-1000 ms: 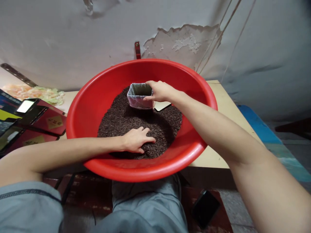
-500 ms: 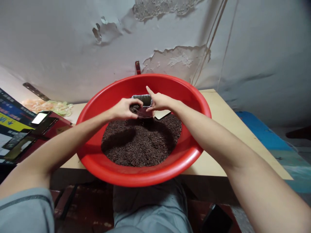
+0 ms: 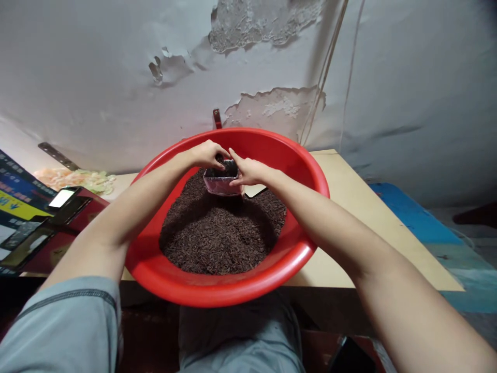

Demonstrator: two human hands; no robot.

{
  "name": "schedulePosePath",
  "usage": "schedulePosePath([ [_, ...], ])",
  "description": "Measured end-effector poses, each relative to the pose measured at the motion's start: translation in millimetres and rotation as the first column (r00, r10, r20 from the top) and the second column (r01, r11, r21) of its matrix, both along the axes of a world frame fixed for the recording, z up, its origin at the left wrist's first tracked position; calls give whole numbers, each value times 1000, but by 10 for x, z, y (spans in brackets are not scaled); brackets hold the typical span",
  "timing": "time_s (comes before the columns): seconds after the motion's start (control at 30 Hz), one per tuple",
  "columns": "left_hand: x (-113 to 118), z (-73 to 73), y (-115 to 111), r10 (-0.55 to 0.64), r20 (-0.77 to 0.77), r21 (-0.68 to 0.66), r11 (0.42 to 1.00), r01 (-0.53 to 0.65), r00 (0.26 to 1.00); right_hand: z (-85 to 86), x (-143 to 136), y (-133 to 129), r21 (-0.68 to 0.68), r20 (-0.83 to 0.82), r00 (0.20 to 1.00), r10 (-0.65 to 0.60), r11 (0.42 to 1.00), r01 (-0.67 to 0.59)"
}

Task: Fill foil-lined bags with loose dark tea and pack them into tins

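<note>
A wide red basin [image 3: 229, 296] holds a heap of dark brown bits [image 3: 217, 233] that look like loose tea leaves. Toward its far side is a small open box [image 3: 223, 187] with a pinkish side and a silvery lining. My right hand [image 3: 248, 171] grips this box at its right end, one finger along the rim and another low on the near side. Over the box's left part, my left hand [image 3: 209, 156] is curled with fingers down, dark bits showing between thumb and fingers. Dark material shows inside the box; how full it is, I cannot tell.
A pale flat object [image 3: 255, 190] lies on the heap beside the box. The basin stands on a light wooden board [image 3: 349, 207] against a peeling wall. At left are a dark red box [image 3: 79, 207] and a pile of pale pink-green pieces [image 3: 89, 178].
My left hand has moved up and right with its handful, from beside the box to above its opening. My right hand keeps hold of the box. The view has shifted slightly.
</note>
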State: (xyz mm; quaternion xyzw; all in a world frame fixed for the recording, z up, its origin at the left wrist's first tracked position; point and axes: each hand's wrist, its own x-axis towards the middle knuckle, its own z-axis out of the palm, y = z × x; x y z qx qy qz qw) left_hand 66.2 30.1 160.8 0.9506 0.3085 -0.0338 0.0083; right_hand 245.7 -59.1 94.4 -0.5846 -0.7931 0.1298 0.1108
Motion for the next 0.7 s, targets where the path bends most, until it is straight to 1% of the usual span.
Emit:
schedulePosePath([
  [0.1,-64,-102,-15,25,108,56,998,-31,994,4,-3,3,-7,6,1000,-4,1000,4],
  [0.17,-124,-190,-26,65,133,77,994,-76,989,7,-5,0,-13,5,1000,-6,1000,6],
  [0.23,-185,-279,-68,131,154,64,988,-142,979,7,-5,-1,-13,5,1000,-6,1000,6],
  [0.3,-236,-356,-194,230,193,24,971,-239,954,0,1,8,-9,4,1000,-4,1000,4],
  [0.33,-256,-391,-300,259,218,14,963,-268,941,-6,5,18,-7,0,1000,0,1000,0],
  [0.37,-271,-424,-434,261,237,15,962,-272,936,-14,11,30,-7,-6,1000,7,1000,-7],
  [0.4,-282,-460,-593,200,241,37,976,-215,950,-23,16,44,-8,-9,1000,13,1000,-13],
  [0.43,-290,-500,-767,84,237,72,992,-104,968,-31,21,57,-7,-5,1000,13,1000,-13],
  [0.47,-297,-547,-946,-54,200,70,997,41,978,-39,24,68,-3,3,1000,8,1000,-8],
  [0.5,-307,-602,-1116,-193,139,14,981,193,971,-45,26,76,-1,15,1000,1,1000,0],
  [0.53,-321,-665,-1265,-294,54,-96,950,298,954,-48,26,79,1,25,1000,-8,1000,8],
  [0.57,-342,-732,-1387,-323,-33,-211,927,309,946,-50,24,79,2,32,999,-13,1000,13],
  [0.6,-371,-800,-1475,-283,-130,-306,923,233,950,-49,23,74,1,33,999,-17,1000,17],
  [0.63,-406,-863,-1532,-213,-238,-389,915,108,948,-47,21,68,-3,28,999,-17,1000,17],
  [0.67,-444,-918,-1562,-133,-333,-450,892,-33,933,-44,19,61,-9,22,1000,-15,1000,15],
  [0.7,-482,-962,-1573,-67,-409,-491,857,-157,910,-41,18,55,-13,14,1000,-13,1000,14],
])
